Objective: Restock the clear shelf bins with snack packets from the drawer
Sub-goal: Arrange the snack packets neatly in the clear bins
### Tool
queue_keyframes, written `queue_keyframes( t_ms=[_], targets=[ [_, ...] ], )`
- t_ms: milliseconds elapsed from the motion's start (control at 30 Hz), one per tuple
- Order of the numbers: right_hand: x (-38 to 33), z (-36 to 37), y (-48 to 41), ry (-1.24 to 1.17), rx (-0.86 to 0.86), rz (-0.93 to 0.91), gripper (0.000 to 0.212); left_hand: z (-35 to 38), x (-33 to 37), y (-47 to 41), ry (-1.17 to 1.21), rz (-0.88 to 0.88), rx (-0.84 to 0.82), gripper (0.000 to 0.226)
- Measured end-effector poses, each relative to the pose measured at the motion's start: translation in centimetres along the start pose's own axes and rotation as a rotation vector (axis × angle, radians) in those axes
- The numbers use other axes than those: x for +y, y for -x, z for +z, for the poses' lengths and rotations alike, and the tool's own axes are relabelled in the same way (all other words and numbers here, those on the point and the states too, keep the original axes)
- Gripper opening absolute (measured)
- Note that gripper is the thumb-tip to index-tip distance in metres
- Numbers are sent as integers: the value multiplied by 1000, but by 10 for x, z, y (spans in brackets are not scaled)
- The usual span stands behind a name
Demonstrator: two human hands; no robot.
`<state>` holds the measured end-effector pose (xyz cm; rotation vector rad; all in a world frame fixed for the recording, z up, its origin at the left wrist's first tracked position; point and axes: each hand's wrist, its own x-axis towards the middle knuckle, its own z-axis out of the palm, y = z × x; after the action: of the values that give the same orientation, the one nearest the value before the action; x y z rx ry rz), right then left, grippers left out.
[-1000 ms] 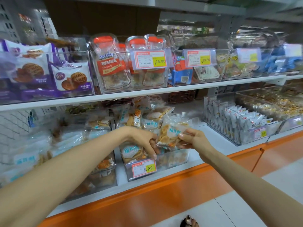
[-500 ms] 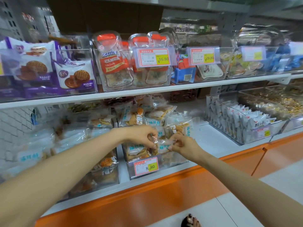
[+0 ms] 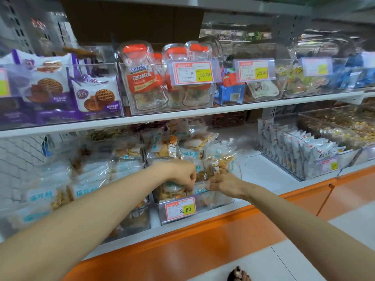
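Packets (image 3: 221, 163) in bin (image 3: 220, 202) (lower shelf (image 3: 263, 169)).

The snack packets (image 3: 221, 165) are showing clear film, pale blue lettering and golden-brown contents. The price tag (image 3: 180, 208) is showing a red border and a yellow patch. The shelf front (image 3: 203, 238) is showing orange. The biscuit packs (image 3: 95, 98) are showing purple and white with brown lattice rounds.

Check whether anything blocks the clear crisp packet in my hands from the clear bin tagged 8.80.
Nothing outside: left hand and right hand pinch the clear crisp packet at the clear plastic bin; only heaped packets inside crowd it.
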<state>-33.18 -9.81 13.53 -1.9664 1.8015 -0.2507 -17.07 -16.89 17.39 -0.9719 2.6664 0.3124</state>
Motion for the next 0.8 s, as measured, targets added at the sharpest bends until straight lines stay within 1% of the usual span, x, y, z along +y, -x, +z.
queue_keyframes(
  t_ms=[67,167,200,233,267,333,400,433,467,533,600,633,667,700,733,800],
  targets=[
    [0,-1,4,-11,-7,-17,14,4,4,-2,-62,-9,19,15],
    [2,-4,13,37,-15,-69,42,7,7,-1,-139,-14,51,13],
    [3,-8,17,39,-1,-107,44,7,7,-1,-153,-15,58,13],
    [3,-12,21,30,28,-148,40,7,8,0,-149,-18,53,13],
    [3,-17,24,-2,89,-174,32,5,8,2,-135,-13,42,15],
    [8,-26,31,-134,307,-166,12,-1,7,7,-98,6,42,23],
    [16,-25,32,-281,576,-113,22,-4,5,13,-78,23,146,24],
    [20,-21,29,-391,652,-79,24,-4,3,16,-74,23,221,24],
    [21,-18,27,-514,684,-55,25,-2,2,18,-65,15,291,26],
    [23,-12,21,-680,646,-29,26,4,-1,20,-35,2,381,26],
    [24,-13,19,-747,566,-59,28,8,1,19,-16,-2,443,20],
    [27,-14,19,-754,535,-71,35,9,2,19,-31,0,472,17],
    [31,-16,20,-732,518,-72,40,9,5,18,-59,10,508,15],
    [35,-19,21,-663,521,-64,42,8,6,18,-98,29,549,15],
    [39,-21,22,-529,535,-59,39,9,7,17,-139,52,580,16],
    [46,-27,20,-162,560,-43,26,10,8,18,-192,74,584,22]
  ],
)
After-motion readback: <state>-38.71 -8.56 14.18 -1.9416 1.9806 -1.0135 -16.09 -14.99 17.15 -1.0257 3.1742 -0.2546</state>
